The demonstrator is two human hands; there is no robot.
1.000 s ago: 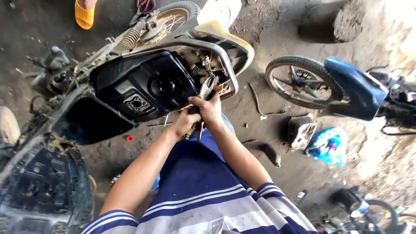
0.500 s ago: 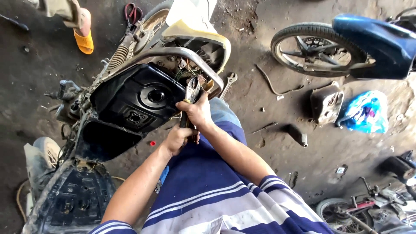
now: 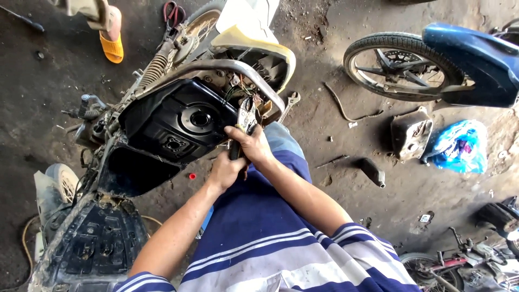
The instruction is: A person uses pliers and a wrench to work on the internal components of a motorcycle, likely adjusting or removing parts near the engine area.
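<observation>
Your pliers [image 3: 246,121] sit at the rear of the stripped motorbike, their nose up among the wires just under the curved grey frame tube [image 3: 216,67] and right beside the black fuel tank [image 3: 173,121]; your right hand [image 3: 251,145] is wrapped tight round the handles, fingers closed on the tool; your left hand [image 3: 226,170] sits just below and touching it, curled shut on the lower end of the dark handles; both forearms reach out over your blue striped shirt [image 3: 270,243]. Beyond the frame tube a pale yellow rear fender [image 3: 254,43] curves away, and a coil spring [image 3: 153,69] lies along the bike's left side; a spanner [image 3: 289,103] rests on the dirt floor just beside the frame; farther right lie a dark box-shaped part [image 3: 411,132] and a blue plastic bag [image 3: 459,146], near a blue motorbike's spoked wheel [image 3: 400,67]; up left stands another person's foot in an orange sandal [image 3: 112,46].
</observation>
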